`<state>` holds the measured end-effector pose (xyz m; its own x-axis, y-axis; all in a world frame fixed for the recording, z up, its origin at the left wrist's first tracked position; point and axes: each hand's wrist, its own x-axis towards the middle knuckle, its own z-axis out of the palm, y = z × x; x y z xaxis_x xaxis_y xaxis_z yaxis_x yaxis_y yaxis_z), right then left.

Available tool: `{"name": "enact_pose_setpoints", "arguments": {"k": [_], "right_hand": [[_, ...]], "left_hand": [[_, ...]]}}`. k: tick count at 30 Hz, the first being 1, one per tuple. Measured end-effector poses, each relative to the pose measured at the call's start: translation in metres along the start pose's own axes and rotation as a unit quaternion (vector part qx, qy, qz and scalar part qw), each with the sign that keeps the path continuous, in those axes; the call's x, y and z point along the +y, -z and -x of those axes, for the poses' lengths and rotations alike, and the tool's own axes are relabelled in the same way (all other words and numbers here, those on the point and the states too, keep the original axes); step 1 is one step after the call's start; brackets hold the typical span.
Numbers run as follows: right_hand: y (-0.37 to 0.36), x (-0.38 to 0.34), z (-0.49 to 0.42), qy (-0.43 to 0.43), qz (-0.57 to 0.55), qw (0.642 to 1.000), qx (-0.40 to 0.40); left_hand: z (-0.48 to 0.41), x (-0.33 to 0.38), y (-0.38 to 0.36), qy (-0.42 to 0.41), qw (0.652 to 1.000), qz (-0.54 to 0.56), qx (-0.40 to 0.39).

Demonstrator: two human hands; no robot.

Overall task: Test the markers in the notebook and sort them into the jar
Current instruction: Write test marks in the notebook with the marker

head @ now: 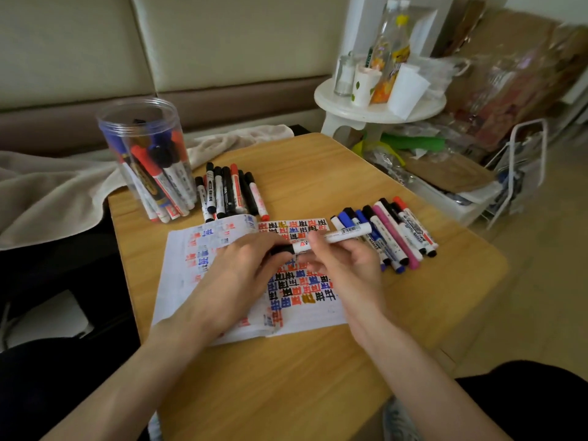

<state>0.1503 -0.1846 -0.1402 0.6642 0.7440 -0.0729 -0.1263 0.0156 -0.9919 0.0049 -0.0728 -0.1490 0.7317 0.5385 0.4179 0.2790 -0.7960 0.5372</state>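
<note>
Both hands hold one marker [337, 236] just above the open notebook [305, 310], over its right page. The marker has a white barrel and a black cap. Its long axis lies nearly level, running from the cap end over the middle of the notebook up to the blunt tail end past the notebook's far right corner. The cap points towards the person's left and the tail towards the right.

The left hand [241, 265] has its fingers curled round the black cap end. The right hand [346, 268] pinches the white barrel between thumb and fingertips, close beside the left. Whether the cap is seated or partly drawn off cannot be told.

The notebook lies flat on the wooden surface [286, 377], its pages filled with blocks of red, blue and black test marks.

A clear jar [146, 154] stands upright and open beyond the notebook's far left corner, with red-, blue- and black-capped markers leaning inside. A row of markers [229, 192] lies just beyond the notebook's far edge, beside the jar. Another bundle of markers [391, 233] lies against the notebook's right edge, with one pink barrel among them.
</note>
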Motion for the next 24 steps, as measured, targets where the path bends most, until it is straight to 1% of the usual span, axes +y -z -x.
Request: {"name": "enact_pose_setpoints", "arguments": {"k": [2, 6, 11, 16, 17, 19, 20, 21, 22, 24], "right_hand": [[0.001, -0.001, 0.0, 0.001, 0.01, 1.0, -0.014], [0.007, -0.003, 0.001, 0.017, 0.008, 0.999, -0.027], [0.012, -0.004, 0.001, 0.04, 0.01, 0.998, -0.054], [0.017, -0.001, -0.002, 0.016, 0.017, 0.997, -0.074], [0.022, -0.004, -0.006, 0.011, 0.005, 0.998, -0.056], [0.041, -0.019, -0.017, 0.009, -0.043, 0.999, 0.012], [0.052, -0.028, -0.021, 0.012, -0.063, 0.997, 0.042], [0.059, -0.033, -0.022, 0.017, -0.067, 0.996, 0.055], [0.063, -0.035, -0.022, 0.021, -0.061, 0.997, 0.05], [0.061, -0.027, -0.017, 0.021, -0.03, 0.999, 0.024]], "left_hand": [[-0.001, 0.003, 0.001, -0.018, 1.0, 0.0, -0.007], [-0.005, 0.005, 0.003, -0.015, 1.0, 0.017, -0.014], [-0.004, 0.008, 0.007, 0.019, 0.995, 0.082, -0.048], [-0.004, 0.006, 0.01, 0.06, 0.984, 0.134, -0.099], [-0.003, 0.003, 0.015, 0.07, 0.984, 0.135, -0.094], [-0.003, -0.008, 0.032, 0.082, 0.987, 0.133, -0.044], [-0.004, -0.013, 0.041, 0.074, 0.988, 0.134, -0.016], [-0.003, -0.017, 0.048, 0.063, 0.989, 0.137, 0.001], [-0.003, -0.018, 0.052, 0.052, 0.989, 0.137, 0.006], [0.0, -0.015, 0.048, 0.045, 0.991, 0.126, -0.012]]}}
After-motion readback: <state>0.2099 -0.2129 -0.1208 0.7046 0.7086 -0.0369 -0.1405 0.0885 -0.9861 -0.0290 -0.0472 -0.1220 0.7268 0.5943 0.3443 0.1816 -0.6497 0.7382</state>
